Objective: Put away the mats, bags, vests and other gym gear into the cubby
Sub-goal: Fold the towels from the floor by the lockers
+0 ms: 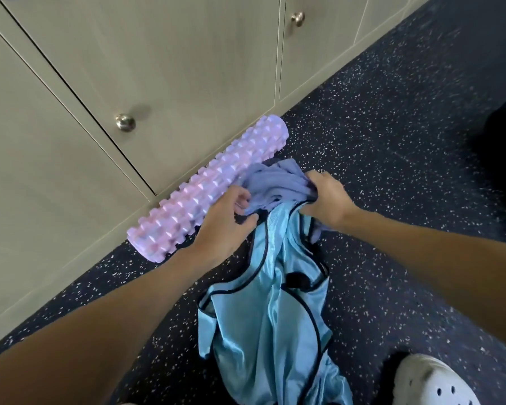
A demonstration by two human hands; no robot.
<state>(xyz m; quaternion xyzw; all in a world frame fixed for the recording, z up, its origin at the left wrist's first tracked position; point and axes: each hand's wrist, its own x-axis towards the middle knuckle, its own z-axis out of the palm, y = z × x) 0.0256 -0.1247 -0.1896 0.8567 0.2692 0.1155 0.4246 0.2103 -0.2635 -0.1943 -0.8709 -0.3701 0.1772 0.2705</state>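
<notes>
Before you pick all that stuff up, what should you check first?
1. The right hand grips the purple cloth: ok.
2. The left hand holds the cloth too: cannot tell; its fingers curl at the cloth's edge.
3. The blue vest is gathered up: not ok; most of it trails across the floor.
4. The cabinet doors are open: not ok; those in view are shut.
5. The foam roller is out of the way: not ok; it lies along the cabinet's foot.
6. The white shoe is off the vest: ok; it stands beside it.
</notes>
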